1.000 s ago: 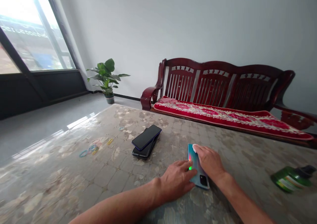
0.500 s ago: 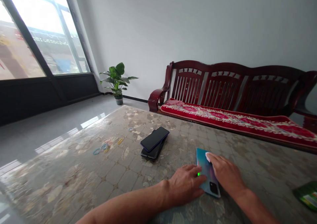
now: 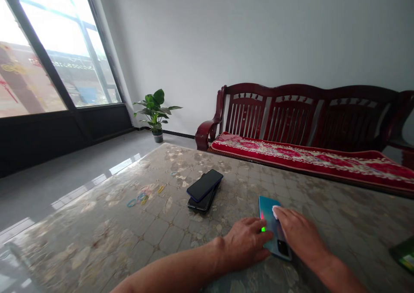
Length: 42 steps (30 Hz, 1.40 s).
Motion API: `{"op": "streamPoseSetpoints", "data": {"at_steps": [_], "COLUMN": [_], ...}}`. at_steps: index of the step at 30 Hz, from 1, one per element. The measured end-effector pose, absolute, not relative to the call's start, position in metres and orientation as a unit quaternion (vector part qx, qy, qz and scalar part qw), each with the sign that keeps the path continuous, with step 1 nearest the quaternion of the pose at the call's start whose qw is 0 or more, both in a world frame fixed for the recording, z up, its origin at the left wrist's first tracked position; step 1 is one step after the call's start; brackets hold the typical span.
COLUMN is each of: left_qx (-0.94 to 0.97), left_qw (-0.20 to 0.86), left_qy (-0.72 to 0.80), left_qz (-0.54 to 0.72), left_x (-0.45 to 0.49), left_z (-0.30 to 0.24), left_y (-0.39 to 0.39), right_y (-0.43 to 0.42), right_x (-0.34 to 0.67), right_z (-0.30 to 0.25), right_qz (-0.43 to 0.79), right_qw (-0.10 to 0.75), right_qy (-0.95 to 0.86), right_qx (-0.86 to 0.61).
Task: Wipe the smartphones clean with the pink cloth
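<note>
A blue smartphone (image 3: pixel 269 207) lies back side up on the table, its dark camera block toward me. My left hand (image 3: pixel 247 240) holds it at the left edge, fingers and thumb resting over its back. With bent fingers, my right hand (image 3: pixel 299 228) presses a small white tissue (image 3: pixel 275 212) onto the upper part of the phone's back. The fingertips under the tissue are partly hidden. To the left, a dark phone with a purple-blue edge (image 3: pixel 205 184) rests at an angle on another black phone (image 3: pixel 199 206).
Several coloured rubber bands (image 3: pixel 142 197) lie on the patterned tabletop (image 3: pixel 106 237) at left. A green package (image 3: pixel 404 254) is at the right edge. Beyond the table stand a red wooden bench (image 3: pixel 249 111) and a potted plant (image 3: pixel 157 133).
The tissue under my right hand has slid slightly toward me along the phone's back. My left hand stays on the phone, and the whole view has shifted a little.
</note>
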<state>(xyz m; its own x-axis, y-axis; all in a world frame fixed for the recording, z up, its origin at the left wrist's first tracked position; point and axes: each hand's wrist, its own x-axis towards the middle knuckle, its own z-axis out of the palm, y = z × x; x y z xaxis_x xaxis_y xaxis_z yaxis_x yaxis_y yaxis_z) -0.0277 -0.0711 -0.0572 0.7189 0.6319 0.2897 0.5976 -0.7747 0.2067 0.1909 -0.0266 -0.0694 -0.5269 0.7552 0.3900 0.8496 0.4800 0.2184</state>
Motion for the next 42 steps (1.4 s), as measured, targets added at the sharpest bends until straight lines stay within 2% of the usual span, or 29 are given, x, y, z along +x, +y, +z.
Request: {"op": "streamPoseSetpoints", "data": {"at_steps": [13, 22, 31, 42], "left_qx": [0.928, 0.929, 0.928, 0.924], "left_qw": [0.034, 0.012, 0.016, 0.033], "left_qy": [0.323, 0.317, 0.318, 0.324], "left_qz": [0.185, 0.192, 0.192, 0.199], "left_x": [-0.028, -0.028, -0.028, -0.029], "left_z": [-0.058, -0.06, -0.06, -0.061], "left_y": [-0.07, -0.069, -0.069, -0.072], "right_y": [0.005, 0.005, -0.012, 0.007], "right_x": [0.19, 0.185, 0.196, 0.187], "right_z": [-0.069, -0.058, -0.084, -0.072], "right_qz": [-0.211, -0.199, -0.206, -0.149], "right_qw": [0.14, 0.121, 0.202, 0.2], "right_qy": [-0.846, -0.855, -0.865, -0.849], "right_qx": [-0.47, -0.463, -0.411, -0.466]}}
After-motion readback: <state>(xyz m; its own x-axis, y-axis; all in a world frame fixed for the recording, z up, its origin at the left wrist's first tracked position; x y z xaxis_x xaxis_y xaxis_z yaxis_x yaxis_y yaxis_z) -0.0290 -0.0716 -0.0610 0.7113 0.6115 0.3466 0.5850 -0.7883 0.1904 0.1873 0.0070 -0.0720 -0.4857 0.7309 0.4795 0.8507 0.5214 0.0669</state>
